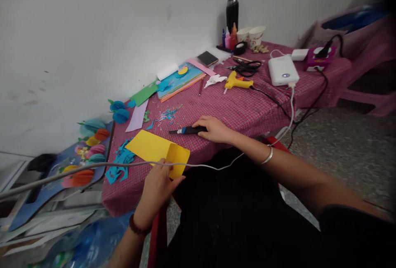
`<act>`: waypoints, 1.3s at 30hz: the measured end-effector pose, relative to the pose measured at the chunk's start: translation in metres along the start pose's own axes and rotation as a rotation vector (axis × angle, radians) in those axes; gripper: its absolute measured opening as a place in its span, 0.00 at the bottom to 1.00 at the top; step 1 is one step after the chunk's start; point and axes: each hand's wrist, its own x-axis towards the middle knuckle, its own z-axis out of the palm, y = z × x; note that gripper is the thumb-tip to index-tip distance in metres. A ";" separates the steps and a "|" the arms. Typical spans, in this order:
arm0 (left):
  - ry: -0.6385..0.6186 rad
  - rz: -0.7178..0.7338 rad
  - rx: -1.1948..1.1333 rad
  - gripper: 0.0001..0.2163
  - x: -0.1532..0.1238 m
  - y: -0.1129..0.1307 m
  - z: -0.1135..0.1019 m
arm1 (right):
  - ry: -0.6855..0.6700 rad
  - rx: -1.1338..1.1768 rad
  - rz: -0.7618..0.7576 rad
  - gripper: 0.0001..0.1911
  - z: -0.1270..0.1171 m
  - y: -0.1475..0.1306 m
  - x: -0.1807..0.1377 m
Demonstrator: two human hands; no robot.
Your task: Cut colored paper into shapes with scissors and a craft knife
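Note:
My left hand pinches the folded near corner of a yellow paper sheet that lies on the table's front edge. My right hand rests on the pink checked tablecloth, fingers closed over the dark handle of a blue-and-black utility knife whose blade points left. A thin white cable runs across the yellow sheet, just above my left hand.
Teal paper scraps lie left of the sheet. Further back are a yellow glue gun, black scissors, stacked coloured paper, a white power bank, glue bottles and cups. Paper flower balls sit on a board at left.

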 end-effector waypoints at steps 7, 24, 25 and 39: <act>-0.033 -0.033 0.034 0.16 0.002 0.010 -0.002 | 0.017 -0.009 -0.011 0.17 0.002 0.004 0.000; -0.021 -0.059 -0.195 0.16 0.006 -0.021 0.014 | 0.018 -0.011 -0.015 0.17 0.003 0.005 0.001; -0.020 -0.065 -0.182 0.16 0.006 -0.019 0.013 | 0.018 -0.011 -0.015 0.17 0.003 0.005 0.001; -0.037 -0.113 -0.093 0.14 0.007 0.002 0.006 | 0.024 -0.019 -0.017 0.17 0.004 0.005 0.001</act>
